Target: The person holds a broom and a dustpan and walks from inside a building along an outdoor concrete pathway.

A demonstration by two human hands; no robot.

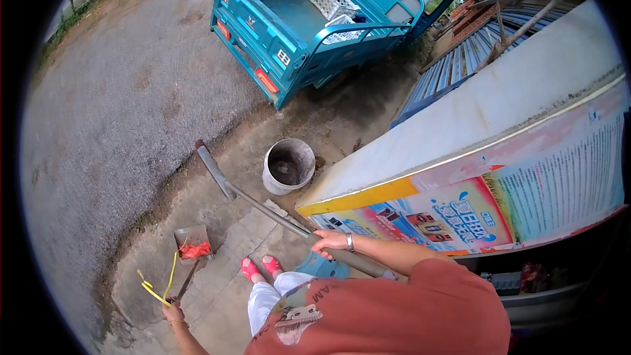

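Note:
My left hand (173, 313), at the lower left, is closed around the handle of a dustpan (192, 231). Something crumpled and red-orange (196, 250) lies in the pan, and a bent yellow strap (158, 294) sticks out near my fingers. My right hand (330, 242) wraps round the grey pole of a long-handled broom (273, 215). Its narrow bar-shaped head (213, 169) points away to the upper left, over the concrete edge; bristles cannot be made out. The pole's rear end runs back beneath my right forearm.
A white bucket (289, 165), dirty inside, stands beyond the pole. Farther off is a parked blue cargo tricycle (263, 46) carrying white crates (332, 1). On the right runs a counter (460, 131) with posters on its front. Gravel (125, 118) borders the concrete at left.

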